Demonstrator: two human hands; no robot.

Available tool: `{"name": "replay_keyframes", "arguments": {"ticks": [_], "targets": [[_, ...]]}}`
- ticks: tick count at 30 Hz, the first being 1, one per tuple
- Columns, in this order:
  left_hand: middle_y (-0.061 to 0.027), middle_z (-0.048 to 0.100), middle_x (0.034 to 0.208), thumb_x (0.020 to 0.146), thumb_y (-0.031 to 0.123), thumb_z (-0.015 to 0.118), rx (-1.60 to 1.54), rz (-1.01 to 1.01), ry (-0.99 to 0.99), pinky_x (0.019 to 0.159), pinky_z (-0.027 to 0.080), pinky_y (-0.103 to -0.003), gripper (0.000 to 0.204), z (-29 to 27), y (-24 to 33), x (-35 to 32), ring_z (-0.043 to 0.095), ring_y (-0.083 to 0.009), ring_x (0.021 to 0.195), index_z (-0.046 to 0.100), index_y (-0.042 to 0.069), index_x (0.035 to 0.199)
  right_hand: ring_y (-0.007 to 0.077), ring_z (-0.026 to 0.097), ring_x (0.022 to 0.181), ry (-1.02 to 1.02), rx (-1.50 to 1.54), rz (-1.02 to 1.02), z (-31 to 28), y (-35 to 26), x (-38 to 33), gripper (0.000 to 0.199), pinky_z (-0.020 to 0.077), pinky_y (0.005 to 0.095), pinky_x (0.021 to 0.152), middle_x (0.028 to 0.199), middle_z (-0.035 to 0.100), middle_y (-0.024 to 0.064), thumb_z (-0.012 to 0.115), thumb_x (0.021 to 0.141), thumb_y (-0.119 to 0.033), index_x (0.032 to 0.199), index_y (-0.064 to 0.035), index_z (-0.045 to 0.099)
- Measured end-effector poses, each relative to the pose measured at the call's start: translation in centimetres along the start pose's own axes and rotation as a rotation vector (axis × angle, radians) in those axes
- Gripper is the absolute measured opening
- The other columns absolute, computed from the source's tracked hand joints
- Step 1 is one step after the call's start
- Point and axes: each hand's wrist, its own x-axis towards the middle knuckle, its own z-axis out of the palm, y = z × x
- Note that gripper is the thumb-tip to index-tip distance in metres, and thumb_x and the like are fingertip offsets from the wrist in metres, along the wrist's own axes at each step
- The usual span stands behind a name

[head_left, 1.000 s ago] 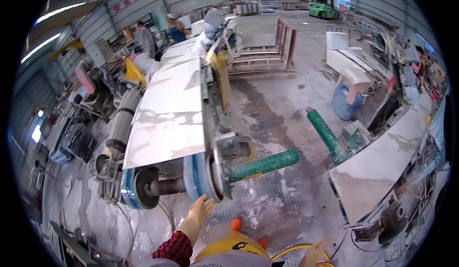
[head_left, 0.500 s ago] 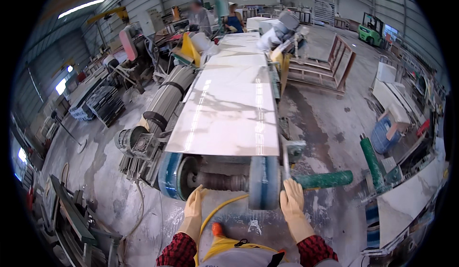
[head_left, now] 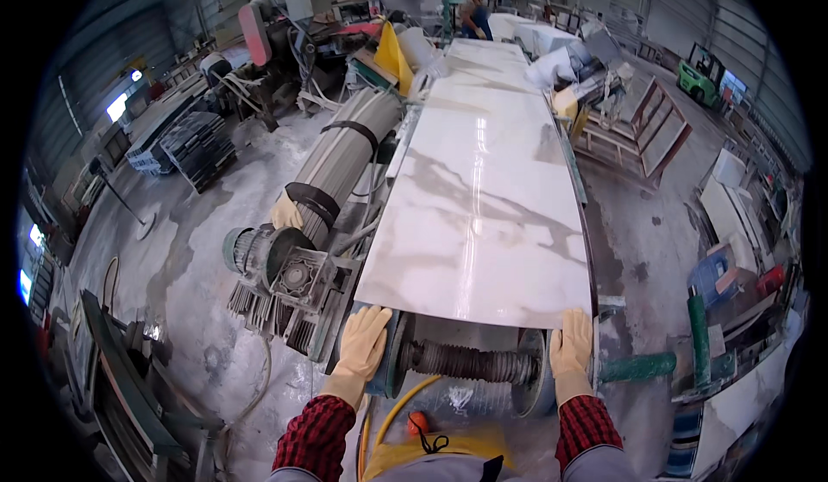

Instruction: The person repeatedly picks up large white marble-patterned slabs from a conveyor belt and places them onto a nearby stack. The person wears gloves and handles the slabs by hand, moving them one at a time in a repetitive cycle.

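Note:
A long polished white marble slab (head_left: 483,215) with grey-brown veins lies on the belt conveyor, its near edge just ahead of me. My left hand (head_left: 362,344), in a cream rubber glove, rests at the slab's near left corner, over the left belt pulley (head_left: 395,357). Its fingers are stretched forward and close together. At the near right corner my right hand (head_left: 571,348), gloved alike, has its fingers extended against the slab's edge, beside the right pulley (head_left: 533,383). A dark ribbed shaft (head_left: 470,361) runs between the pulleys. The undersides of both hands are hidden.
Left of the conveyor stand a motor with gearbox (head_left: 289,271) and a strapped bundle of strips (head_left: 345,150) with a glove (head_left: 285,212) on it. A green roller (head_left: 638,367) juts out at right. A yellow hose (head_left: 401,404) crosses the floor. Two people are beyond the slab.
Both hands have moved forward to the slab's near corners. The slab's near edge now hides more of the belt pulleys. My view has swung left, shifting the scene rightward.

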Motion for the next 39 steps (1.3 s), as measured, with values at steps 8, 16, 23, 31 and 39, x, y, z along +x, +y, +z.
{"name": "replay_keyframes", "arguments": {"ticks": [8, 16, 23, 31, 39], "targets": [[-0.0204, 0.061, 0.167, 0.095, 0.032, 0.092, 0.257, -0.052, -0.267, 0.131, 0.041, -0.063, 0.072, 3.4, -3.0, 7.1, 0.054, -0.0471, 0.156, 0.067, 0.014, 0.16, 0.0586, 0.056, 0.159, -0.026, 0.035, 0.055, -1.9, -1.0, -0.7, 0.06, 0.0389, 0.0679, 0.14, 0.172, 0.064, 0.0326, 0.072, 0.111, -0.026, 0.165, 0.0001, 0.067], [-0.0176, 0.063, 0.164, 0.102, 0.034, 0.084, 0.259, -0.004, -0.228, 0.13, 0.042, -0.062, 0.057, 3.4, -3.5, 6.6, 0.055, -0.0452, 0.154, 0.069, 0.017, 0.154, 0.0576, 0.058, 0.158, -0.014, 0.003, 0.013, -3.0, -1.7, -0.7, 0.06, 0.0424, 0.068, 0.137, 0.17, 0.065, 0.0327, 0.074, 0.109, -0.024, 0.163, 0.0015, 0.069], [-0.0136, 0.066, 0.16, 0.105, 0.032, 0.081, 0.268, -0.011, -0.152, 0.129, 0.044, -0.061, 0.049, 3.8, -3.7, 6.1, 0.059, -0.0421, 0.15, 0.071, 0.019, 0.151, 0.0565, 0.069, 0.131, 0.105, 0.219, -0.056, -2.1, 0.0, 2.0, 0.03, 0.052, 0.0668, 0.119, 0.135, 0.077, 0.0305, 0.076, 0.103, -0.016, 0.128, 0.0008, 0.076], [-0.0125, 0.067, 0.16, 0.105, 0.032, 0.081, 0.311, 0.015, -0.163, 0.128, 0.045, -0.06, 0.048, 3.7, -3.6, 5.7, 0.06, -0.04, 0.148, 0.07, 0.019, 0.151, 0.0536, 0.063, 0.142, 0.021, -0.03, 0.032, 2.5, 2.1, 9.7, 0.05, 0.0493, 0.0639, 0.124, 0.151, 0.072, 0.0292, 0.078, 0.101, -0.025, 0.145, -0.0029, 0.072], [-0.0108, 0.068, 0.154, 0.104, 0.028, 0.08, 0.293, 0.013, -0.171, 0.125, 0.047, -0.057, 0.045, 3.3, -3.3, 6.0, 0.061, -0.0384, 0.144, 0.071, 0.019, 0.147, 0.0591, 0.063, 0.148, 0.096, -0.042, -0.002, 5.0, 3.4, 9.9, 0.058, 0.0459, 0.0696, 0.13, 0.161, 0.071, 0.0339, 0.077, 0.105, -0.028, 0.158, -0.0039, 0.069]]}}
